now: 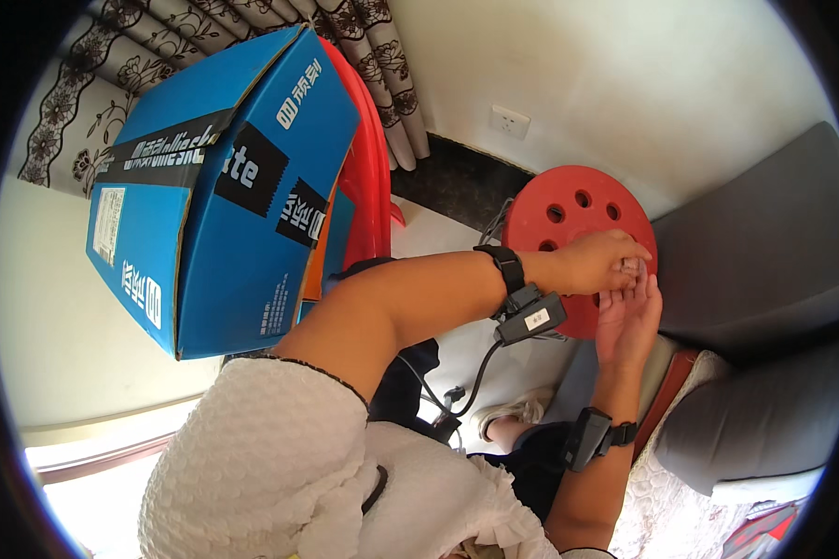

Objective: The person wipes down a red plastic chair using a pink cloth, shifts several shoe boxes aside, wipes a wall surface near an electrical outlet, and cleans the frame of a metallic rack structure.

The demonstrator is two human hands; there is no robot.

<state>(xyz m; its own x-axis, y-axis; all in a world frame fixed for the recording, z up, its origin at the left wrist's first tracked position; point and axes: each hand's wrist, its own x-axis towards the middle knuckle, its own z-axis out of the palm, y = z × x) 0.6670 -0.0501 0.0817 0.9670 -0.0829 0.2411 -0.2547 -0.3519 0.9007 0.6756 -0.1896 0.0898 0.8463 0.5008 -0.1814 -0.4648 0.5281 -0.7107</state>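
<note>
My left hand [593, 261] is back side up, its fingers curled over the fingertips of my right hand [629, 318]. The right palm faces up and is bare, with the fingers stretched toward the left hand. Where the fingers meet, I cannot tell whether something small lies between them. Both hands are above a round red plastic stool [573, 189] with holes in its top. A black strap with a device [531, 318] and a cable is on my left wrist. Another black strapped device [587, 439] sits on my right forearm.
A large blue cardboard box [266, 209] rests on a red plastic chair [367, 195] at left, before a patterned curtain [391, 63]. A wall socket [510, 121] is behind the stool. Grey padded furniture [748, 244] stands at right. My shoe [517, 412] is on the floor.
</note>
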